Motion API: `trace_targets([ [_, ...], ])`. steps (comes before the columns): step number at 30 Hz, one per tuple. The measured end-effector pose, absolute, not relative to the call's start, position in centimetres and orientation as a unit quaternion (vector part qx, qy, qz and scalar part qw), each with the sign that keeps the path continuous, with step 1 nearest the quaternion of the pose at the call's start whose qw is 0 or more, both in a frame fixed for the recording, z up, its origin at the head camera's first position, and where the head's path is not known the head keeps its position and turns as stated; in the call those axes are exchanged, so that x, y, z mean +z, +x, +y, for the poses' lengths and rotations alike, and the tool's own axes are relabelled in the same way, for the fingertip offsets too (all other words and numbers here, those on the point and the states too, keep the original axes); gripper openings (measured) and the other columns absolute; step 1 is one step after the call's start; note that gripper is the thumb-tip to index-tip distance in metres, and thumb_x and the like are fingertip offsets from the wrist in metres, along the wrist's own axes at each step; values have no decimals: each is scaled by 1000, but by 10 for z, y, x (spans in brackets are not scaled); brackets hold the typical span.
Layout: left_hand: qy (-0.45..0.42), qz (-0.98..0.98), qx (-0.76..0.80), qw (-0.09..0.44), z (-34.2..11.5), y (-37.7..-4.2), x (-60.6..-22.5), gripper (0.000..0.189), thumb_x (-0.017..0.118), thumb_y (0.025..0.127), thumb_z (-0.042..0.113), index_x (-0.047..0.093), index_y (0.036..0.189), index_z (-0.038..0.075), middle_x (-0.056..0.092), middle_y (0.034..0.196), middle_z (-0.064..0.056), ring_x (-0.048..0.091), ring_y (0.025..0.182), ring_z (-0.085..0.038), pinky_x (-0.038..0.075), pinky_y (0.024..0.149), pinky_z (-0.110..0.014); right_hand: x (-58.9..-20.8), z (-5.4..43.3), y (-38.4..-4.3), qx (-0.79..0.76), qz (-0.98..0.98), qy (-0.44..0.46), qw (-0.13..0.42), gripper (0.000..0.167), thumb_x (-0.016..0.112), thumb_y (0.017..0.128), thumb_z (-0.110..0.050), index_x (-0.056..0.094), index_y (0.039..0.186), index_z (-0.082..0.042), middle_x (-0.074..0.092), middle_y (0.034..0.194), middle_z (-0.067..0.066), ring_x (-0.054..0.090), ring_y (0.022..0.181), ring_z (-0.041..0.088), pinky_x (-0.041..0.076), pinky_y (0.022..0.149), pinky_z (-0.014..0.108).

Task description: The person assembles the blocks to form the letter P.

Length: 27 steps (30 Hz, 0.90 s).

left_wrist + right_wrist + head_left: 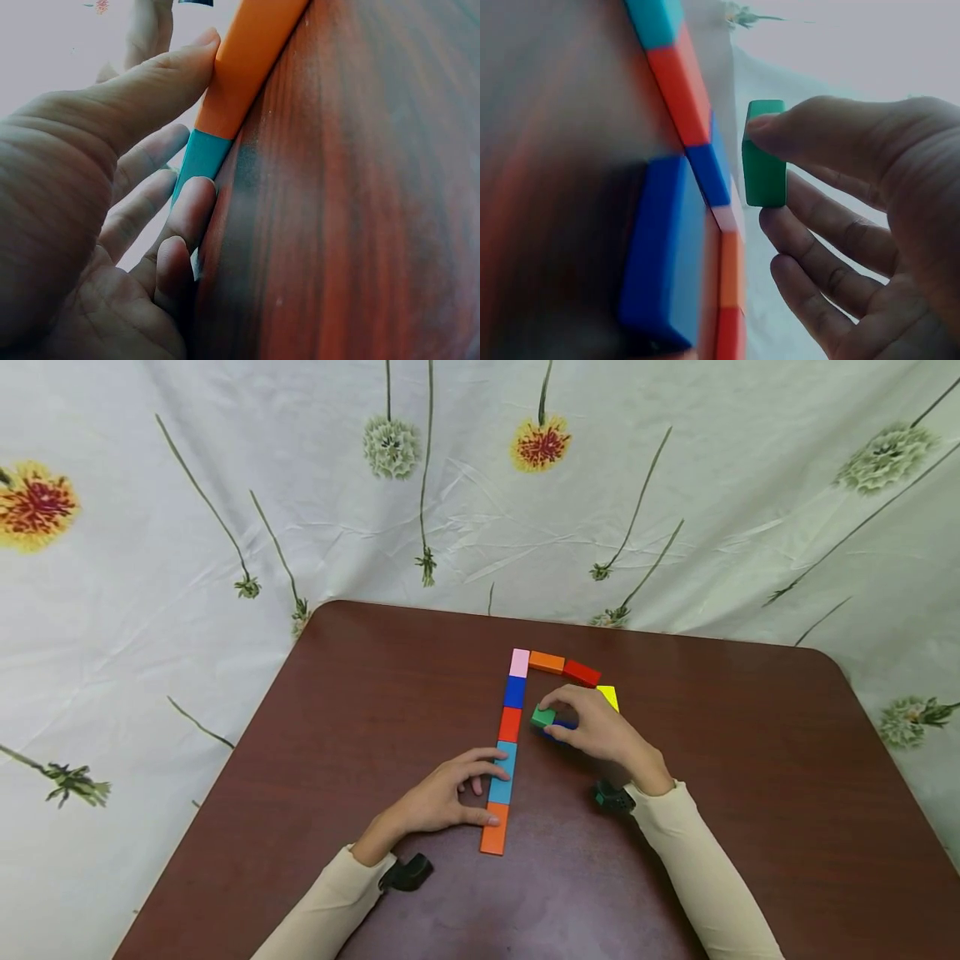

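My right hand (600, 727) pinches a green block (543, 716) between thumb and fingers, raised off the tabletop in the right wrist view. Below it lies a blue block (660, 247), partly covered by that hand in the head view. Beside a straight column of blocks rests my left hand (438, 797), its thumb touching the orange block (494, 837) at the near end. Its fingers, loosely extended, reach over the light blue block (503, 772). Farther up that column come a red block (510, 724), a second blue block (514, 692) and a pink block (519, 662).
From the pink block another orange block (547, 662) and a red block (581, 673) curve rightward to a yellow block (609, 696), partly behind the right hand. Everything lies on a brown table (360, 693). A flowered white cloth (480, 485) hangs beyond its far edge.
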State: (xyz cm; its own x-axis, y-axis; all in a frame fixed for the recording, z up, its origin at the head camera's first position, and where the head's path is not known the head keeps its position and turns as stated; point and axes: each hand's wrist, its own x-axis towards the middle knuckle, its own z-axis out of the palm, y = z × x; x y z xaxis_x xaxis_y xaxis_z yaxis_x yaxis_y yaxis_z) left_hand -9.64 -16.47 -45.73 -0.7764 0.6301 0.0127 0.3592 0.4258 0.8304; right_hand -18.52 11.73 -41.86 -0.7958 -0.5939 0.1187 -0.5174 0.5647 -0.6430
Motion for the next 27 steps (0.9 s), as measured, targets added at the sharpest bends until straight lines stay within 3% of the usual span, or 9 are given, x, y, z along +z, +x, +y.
trace_targets([
  [21, 295, 834, 441, 151, -165, -96, -458, 48, 82, 84, 31, 66, 127, 18, 46, 151, 1, 52, 90, -10, 45, 79, -25, -440, 97, -189, -268, 908, -319, 30, 25, 79, 86, -13, 70, 108, -7, 70, 110, 9, 61, 100, 27, 53, 91, 46],
  [27, 296, 834, 439, 153, -164, -96, -457, 48, 82, 84, 32, 65, 128, 18, 46, 151, 0, 52, 90, -10, 44, 79, -25, -441, 99, -189, -264, 911, -312, 45, 33, 80, 86, -18, 68, 115, -7, 70, 115, 9, 60, 105, 28, 51, 94, 48],
])
